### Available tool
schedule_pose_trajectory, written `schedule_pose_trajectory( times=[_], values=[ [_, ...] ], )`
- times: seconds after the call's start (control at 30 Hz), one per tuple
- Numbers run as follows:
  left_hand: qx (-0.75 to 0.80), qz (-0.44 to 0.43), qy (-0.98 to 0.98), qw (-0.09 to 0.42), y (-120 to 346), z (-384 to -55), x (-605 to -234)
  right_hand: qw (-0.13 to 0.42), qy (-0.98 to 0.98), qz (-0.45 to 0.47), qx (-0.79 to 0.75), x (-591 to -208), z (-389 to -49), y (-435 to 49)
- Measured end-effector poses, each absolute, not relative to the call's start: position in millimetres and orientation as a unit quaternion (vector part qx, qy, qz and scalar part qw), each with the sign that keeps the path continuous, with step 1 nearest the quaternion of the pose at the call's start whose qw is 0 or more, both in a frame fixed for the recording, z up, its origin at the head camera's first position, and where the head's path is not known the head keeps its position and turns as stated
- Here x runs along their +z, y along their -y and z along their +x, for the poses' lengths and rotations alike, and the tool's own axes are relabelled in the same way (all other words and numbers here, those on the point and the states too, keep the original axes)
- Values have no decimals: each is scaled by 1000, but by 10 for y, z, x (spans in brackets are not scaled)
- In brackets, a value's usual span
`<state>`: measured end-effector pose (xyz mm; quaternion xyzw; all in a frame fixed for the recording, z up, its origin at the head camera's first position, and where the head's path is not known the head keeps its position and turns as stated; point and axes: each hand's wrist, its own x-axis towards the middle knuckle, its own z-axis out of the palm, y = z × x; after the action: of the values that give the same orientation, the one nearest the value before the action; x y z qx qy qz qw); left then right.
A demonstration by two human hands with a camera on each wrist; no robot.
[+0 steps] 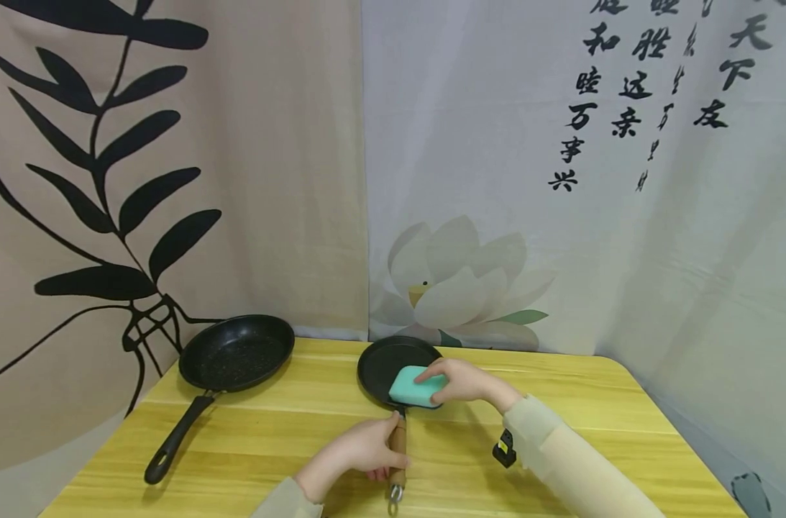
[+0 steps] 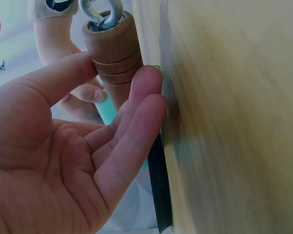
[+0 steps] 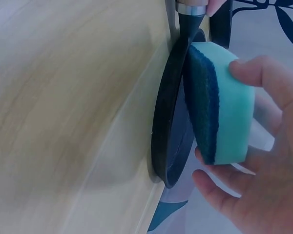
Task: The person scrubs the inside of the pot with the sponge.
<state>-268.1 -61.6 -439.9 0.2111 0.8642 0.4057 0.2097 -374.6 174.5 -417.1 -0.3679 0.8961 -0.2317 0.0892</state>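
Note:
A small black frying pan (image 1: pixel 378 363) lies near the table's back edge, its wooden handle (image 1: pixel 398 432) pointing toward me. My left hand (image 1: pixel 360 447) grips that handle, thumb on one side and fingers curled on the other; the left wrist view shows the handle's grooved end (image 2: pixel 115 46) and metal ring. In my right hand (image 1: pixel 464 381) is a turquoise sponge (image 1: pixel 413 387), pinched between thumb and fingers over the pan's right part. Its dark blue scouring side (image 3: pixel 203 105) faces down into the pan (image 3: pixel 166 131) in the right wrist view.
To the left stands a larger black frying pan (image 1: pixel 237 352) with a black handle (image 1: pixel 179 439) reaching toward the front. The yellow wooden table (image 1: pixel 289 424) ends at a printed curtain (image 1: pixel 302 180) behind. A small black device (image 1: pixel 504 450) sits at the right wrist.

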Motion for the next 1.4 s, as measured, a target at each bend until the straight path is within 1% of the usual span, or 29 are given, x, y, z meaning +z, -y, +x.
schedule_pose_trajectory(
  times=[0.47, 1.4],
  values=[
    [394, 215, -869, 209, 632, -2703, -4399, 106, -894, -368, -233, -4225, -3793, -1608],
    [395, 216, -869, 205, 609, -2684, -4402, 86, -895, -379, -217, -4318, -3804, -1390]
  ],
)
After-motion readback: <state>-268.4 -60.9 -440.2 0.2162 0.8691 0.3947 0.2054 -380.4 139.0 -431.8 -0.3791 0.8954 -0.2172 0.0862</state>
